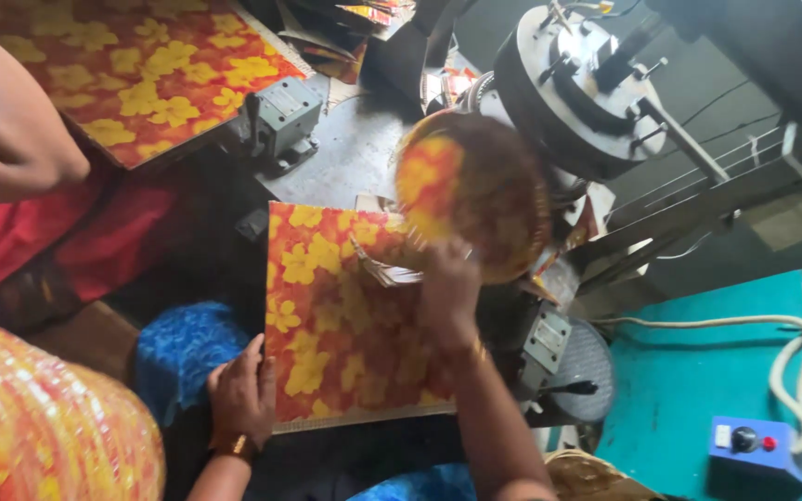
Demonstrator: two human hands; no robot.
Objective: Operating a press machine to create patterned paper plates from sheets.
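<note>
At frame centre, right hand (447, 288) is pinching a round flowered paper plate (475, 195); left hand (241, 390), fingers flat, is steadying the red-and-yellow flowered sheet stack (336, 325).

The left hand (241, 390) lies low in the view, palm down and fingers stretched forward together, flat against what it rests on; a band sits at its wrist and the forearm runs down out of the picture. The right hand (447, 288) is raised higher and further forward, seen from the back, fingers curled closed in a grip and partly blurred. Its forearm slants up from the lower edge, wrist bent slightly
</note>
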